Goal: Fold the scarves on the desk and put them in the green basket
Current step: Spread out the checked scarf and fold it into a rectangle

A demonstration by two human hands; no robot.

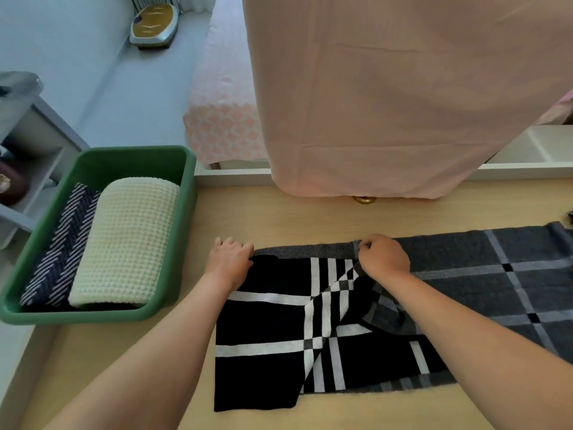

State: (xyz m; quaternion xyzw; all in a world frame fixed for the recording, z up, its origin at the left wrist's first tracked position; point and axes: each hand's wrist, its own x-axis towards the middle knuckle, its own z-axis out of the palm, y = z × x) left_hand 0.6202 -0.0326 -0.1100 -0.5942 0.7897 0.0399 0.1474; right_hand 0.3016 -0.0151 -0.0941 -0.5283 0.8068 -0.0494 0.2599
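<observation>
A black and grey checked scarf (pixel 465 274) lies along the wooden desk (pixel 279 212), its black end with white stripes folded over at the left. My left hand (pixel 228 263) grips the far left corner of that folded end. My right hand (pixel 383 257) pinches the scarf's far edge near its middle. The green basket (pixel 93 159) stands at the desk's left edge. Inside it lie a rolled cream knitted scarf (pixel 127 243) and a folded navy scarf with white stripes (pixel 62 246).
A pink cloth-covered object (pixel 387 88) stands at the back of the desk, with a small brass ring (pixel 364 200) at its base. A white shelf unit (pixel 28 150) is left of the basket. A pink patterned bed (pixel 220 103) lies beyond the desk.
</observation>
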